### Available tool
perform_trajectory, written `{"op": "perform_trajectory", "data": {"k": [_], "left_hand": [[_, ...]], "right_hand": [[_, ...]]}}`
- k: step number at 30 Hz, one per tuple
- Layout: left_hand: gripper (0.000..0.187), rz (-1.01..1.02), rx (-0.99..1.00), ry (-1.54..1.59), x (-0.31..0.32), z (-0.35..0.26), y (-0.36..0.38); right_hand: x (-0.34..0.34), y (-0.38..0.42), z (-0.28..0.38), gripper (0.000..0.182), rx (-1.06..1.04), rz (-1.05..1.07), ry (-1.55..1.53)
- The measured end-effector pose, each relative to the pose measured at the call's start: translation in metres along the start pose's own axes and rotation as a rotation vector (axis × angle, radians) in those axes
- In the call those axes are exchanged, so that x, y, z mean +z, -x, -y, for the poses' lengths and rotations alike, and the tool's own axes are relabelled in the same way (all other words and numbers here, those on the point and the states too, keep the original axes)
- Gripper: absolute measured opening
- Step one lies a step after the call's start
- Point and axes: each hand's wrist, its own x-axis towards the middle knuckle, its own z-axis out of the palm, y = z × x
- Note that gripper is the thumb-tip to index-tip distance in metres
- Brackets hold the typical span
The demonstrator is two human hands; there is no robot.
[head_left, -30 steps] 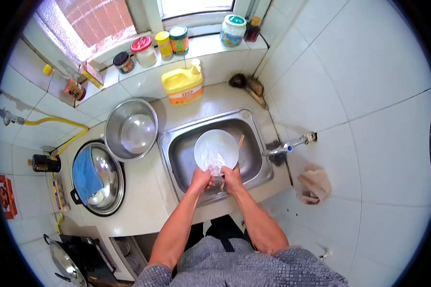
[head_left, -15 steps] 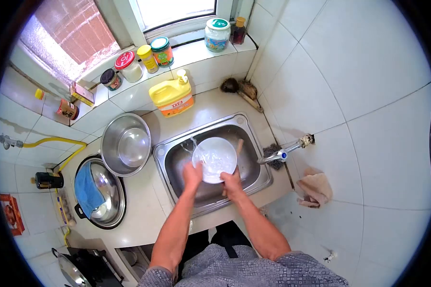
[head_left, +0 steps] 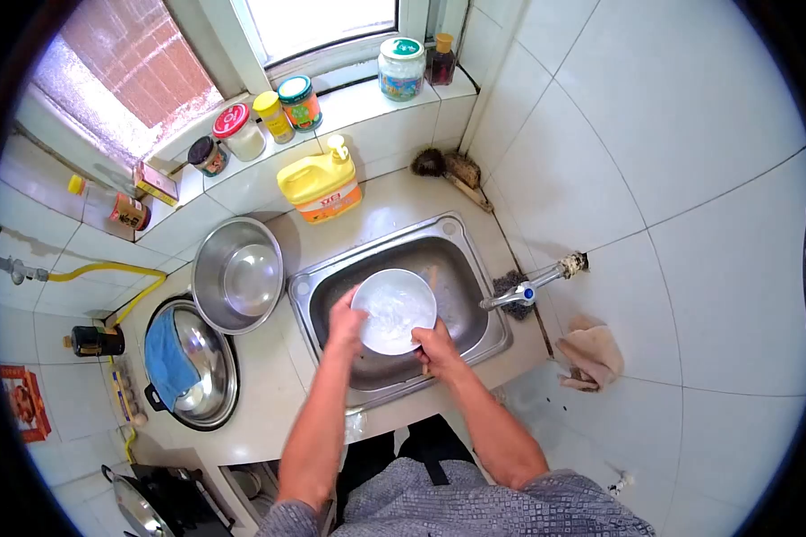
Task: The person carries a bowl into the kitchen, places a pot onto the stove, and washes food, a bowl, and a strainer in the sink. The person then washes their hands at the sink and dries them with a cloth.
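Over the steel sink [head_left: 461, 234] is a white bowl [head_left: 396, 333] with some clear water in it. My left hand [head_left: 345, 320] grips the bowl's left rim, fingers round its outer side and partly hidden. On the lower right rim, my right hand [head_left: 439, 347] is closed, with the thumb at the inner edge and the fingers beneath. A light brown wooden piece [head_left: 433, 274] shows just beyond the bowl's upper right. The metal faucet [head_left: 524, 294] reaches in from the right wall.
Left of the sink stand a steel basin [head_left: 206, 273] and a lidded pan [head_left: 213, 403] with a blue cloth [head_left: 168, 353] on it. A yellow detergent jug [head_left: 321, 186] is behind the sink. Jars [head_left: 401, 70] line the windowsill. A scouring pad [head_left: 513, 304] lies by the faucet.
Both hands have shifted the bowl slightly left and toward me. Water splashing past its upper left rim earlier no longer shows there.
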Motion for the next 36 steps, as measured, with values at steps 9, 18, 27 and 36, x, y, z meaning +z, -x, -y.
{"op": "perform_trajectory", "data": {"k": [9, 18, 27, 36], "left_hand": [[0.044, -0.129, 0.161, -0.165, -0.012, 0.035, -0.019], [0.031, 0.038, 0.991, -1.64, -0.002, -0.032, 0.001], [0.022, 0.374, -0.091, -0.73, 0.031, 0.052, -0.015], [0.041, 0.582, 0.671, -1.537, -0.021, 0.021, 0.032]], "right_hand": [[-0.003, 0.001, 0.0, 0.06, 0.047, -0.005, -0.147], [0.001, 0.003, -0.006, 0.048, -0.002, -0.008, -0.146], [0.011, -0.007, -0.018, 0.054, 0.1, 0.074, -0.16], [-0.011, 0.005, -0.012, 0.057, 0.003, 0.01, -0.184]]}}
